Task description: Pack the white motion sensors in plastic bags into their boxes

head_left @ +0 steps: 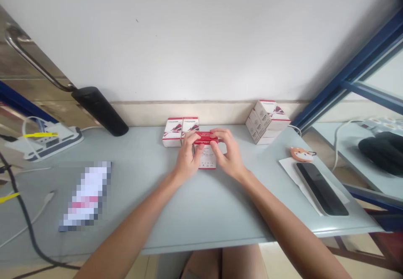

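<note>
At the middle of the head view, just above the grey-blue desk (pixel 204 216) or touching it (which, I cannot tell), is a red-and-white box (pixel 207 158), its red end marked DETECTOR. The left hand (pixel 189 156) has hold of its upper corner at ten o'clock, partly closed, fingers curled over the red end and thumb near the front edge. The right hand (pixel 229 155) mirrors it at two o'clock, fingers bent over the top and thumb against the near side; how firmly either presses, I cannot tell.

From the held box, at ten o'clock and close by the left fingers, two similar boxes (pixel 173 132) lie side by side. Toward two o'clock, well apart, is a stack of boxes (pixel 263 123) near the wall. At three o'clock is an orange-and-white animal-faced pouch (pixel 301 154); just beyond four o'clock's upper side, a phone (pixel 323 188) rests on white paper (pixel 288 167). Near ten o'clock, farther out, leans a black cylinder (pixel 100 111); at nine, a white power strip (pixel 56 145).
</note>
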Demonstrator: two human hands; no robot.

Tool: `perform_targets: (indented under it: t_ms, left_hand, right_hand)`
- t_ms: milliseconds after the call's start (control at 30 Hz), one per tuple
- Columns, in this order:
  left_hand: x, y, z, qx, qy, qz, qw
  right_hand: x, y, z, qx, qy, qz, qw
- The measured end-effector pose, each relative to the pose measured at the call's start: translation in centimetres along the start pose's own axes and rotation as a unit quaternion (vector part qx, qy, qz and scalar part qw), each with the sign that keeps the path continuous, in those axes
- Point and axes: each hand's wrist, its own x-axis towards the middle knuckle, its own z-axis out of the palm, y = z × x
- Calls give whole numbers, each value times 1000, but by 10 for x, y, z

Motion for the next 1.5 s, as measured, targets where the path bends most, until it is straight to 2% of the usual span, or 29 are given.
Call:
perform_targets:
  t_ms: [167,333,600,867,1167,1300,1400,1500]
  left_hand:
    - [-1,1,2,-31,-16,-29,999]
    - [-6,-2,3,-17,-11,-79,997]
    - [-7,-3,3,-7,-4,-88,996]
    - [-9,-5,4,-19,-7,-108,994]
    - [-11,-7,3,-11,3,-90,996]
    - [-14,-13,0,10,6,-43,999]
    - [-15,-16,-1,20,5,-8,1000]
    - [-15,-16,0,14,3,-7,1000]
  right_hand:
    - [0,2,-1,-18,-26,22,999]
    - [-5,4,3,-48,-43,15,998]
    - [-8,9,4,-30,-75,43,996]
    - [-9,12,6,-23,-52,46,997]
    - [-11,16,6,-54,-48,16,997]
    - [-13,16,7,-58,-50,-17,997]
    - [-14,16,7,-67,-48,-17,996]
    - [-13,16,5,-73,-53,-6,996]
